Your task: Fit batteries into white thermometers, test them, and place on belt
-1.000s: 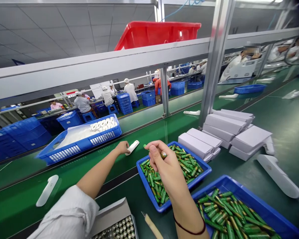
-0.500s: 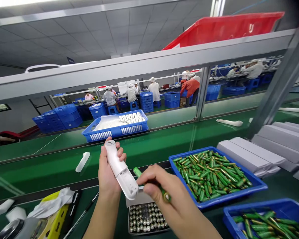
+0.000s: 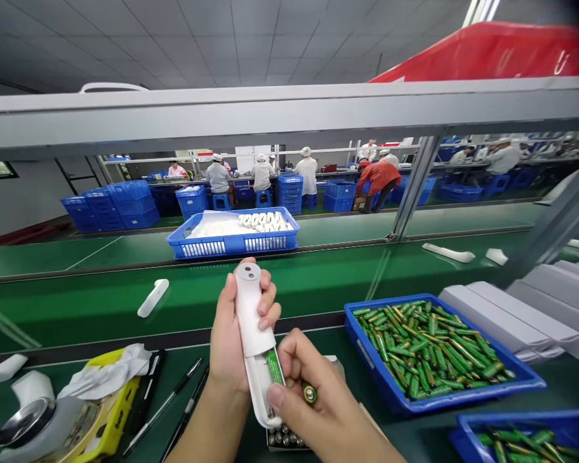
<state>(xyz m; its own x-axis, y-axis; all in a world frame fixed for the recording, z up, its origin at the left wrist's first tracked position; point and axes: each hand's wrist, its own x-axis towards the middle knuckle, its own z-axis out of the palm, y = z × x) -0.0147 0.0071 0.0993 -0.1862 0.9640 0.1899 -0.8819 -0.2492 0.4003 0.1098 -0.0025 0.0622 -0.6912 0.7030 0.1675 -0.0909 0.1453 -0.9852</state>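
Your left hand is wrapped around the white device at the lower centre of the frame. Your right hand, just right of it, rests its thumb against a green battery in the open compartment, curled fingers clamped on a second battery.

Left hand grips white device, compartment at lower end open; right hand has thumb over lower end of green battery in compartment, second battery tucked in curled fingers; battery box partly hidden behind device; on counter to right, blue tray full of green batteries, white cartons just beside; two pens to left; white piece on green belt; blue crate of white parts beyond; people in background.
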